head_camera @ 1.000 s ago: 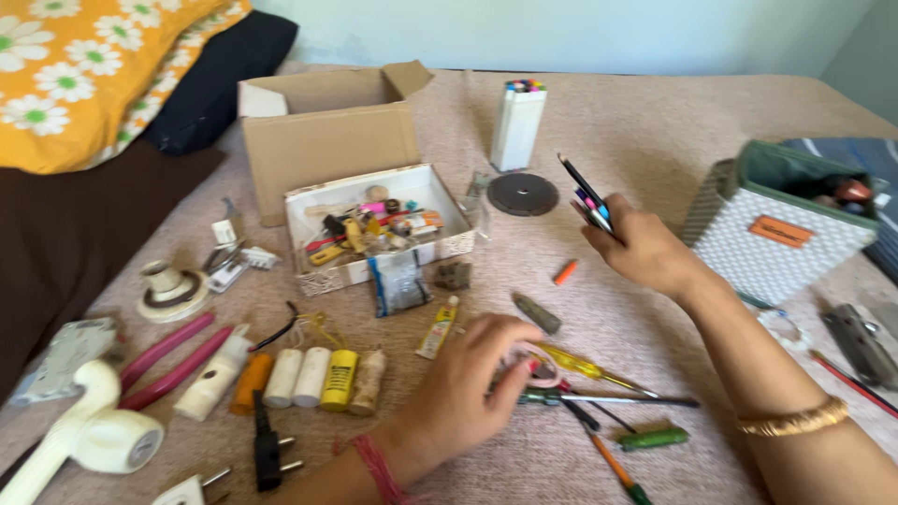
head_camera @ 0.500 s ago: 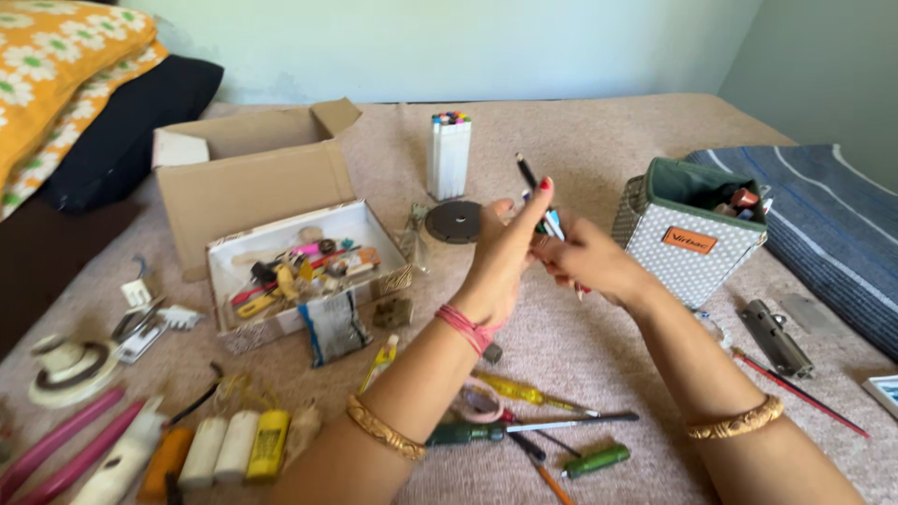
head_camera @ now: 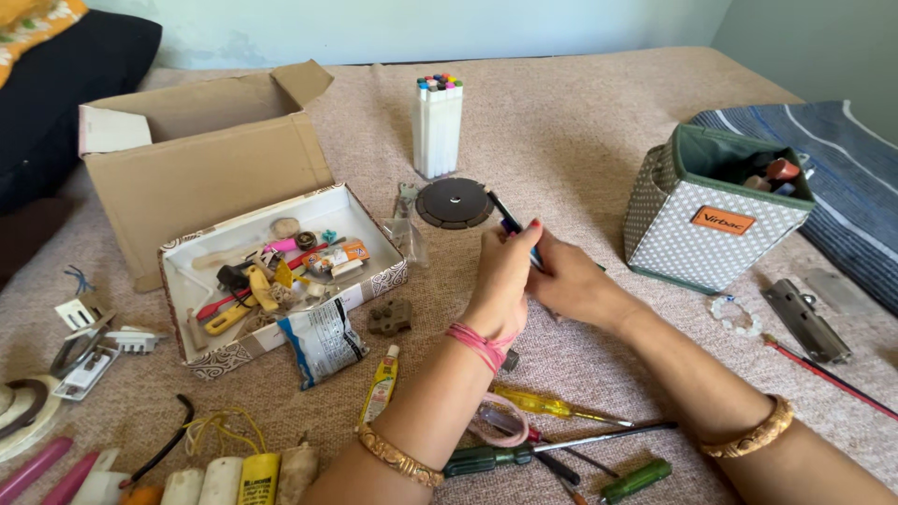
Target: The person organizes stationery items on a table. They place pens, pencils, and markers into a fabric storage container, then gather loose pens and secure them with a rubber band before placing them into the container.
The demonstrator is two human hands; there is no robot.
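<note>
A pinkish cloth is covering the whole surface, and a striped blue blanket is lying at its right edge. An open cardboard box is standing at the back left, and just in front of it a shallow white tray is holding small odds and ends. A dotted fabric bin with a green rim is sitting to the right, well apart from the tray. Between them the two hands are meeting over the cloth: the left hand is coming in from the left with its fingers closed around a bunch of pens, and the right hand is gripping the same bunch from the other side, touching the left. The pens are pointing up and away toward a dark disc, which is lying in front of a tall white marker case. Near the wrists, a yellow screwdriver and a green one are lying on the cloth, and a small yellow tube is resting left of them.
</note>
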